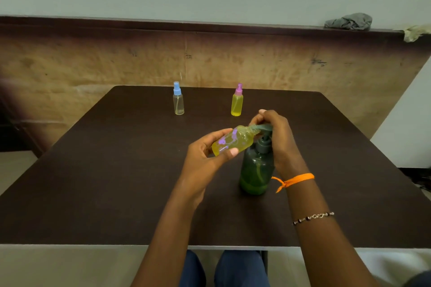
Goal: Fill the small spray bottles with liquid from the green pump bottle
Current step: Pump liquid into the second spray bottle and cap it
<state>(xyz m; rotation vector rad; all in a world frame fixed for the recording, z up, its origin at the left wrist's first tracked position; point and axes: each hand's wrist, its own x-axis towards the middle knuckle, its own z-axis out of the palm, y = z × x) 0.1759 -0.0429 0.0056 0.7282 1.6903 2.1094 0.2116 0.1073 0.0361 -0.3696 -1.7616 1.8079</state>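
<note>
The green pump bottle point(256, 170) stands upright on the dark table point(116, 182), partly filled. My right hand point(277, 137) rests on top of its pump head, fingers closed over it. My left hand point(205, 158) holds a small uncapped spray bottle point(233, 141) tilted on its side, mouth against the pump nozzle; it holds yellow liquid and has purple markings. Two capped spray bottles stand at the far side: one with a blue cap point(178, 99), almost without liquid, and one with a pink cap point(237, 100), full of yellow liquid.
A worn wooden panel point(210, 60) rises behind the table. A grey cloth point(349, 21) and a pale rag point(415, 32) lie on its top ledge at the right. My knees show below the table's near edge.
</note>
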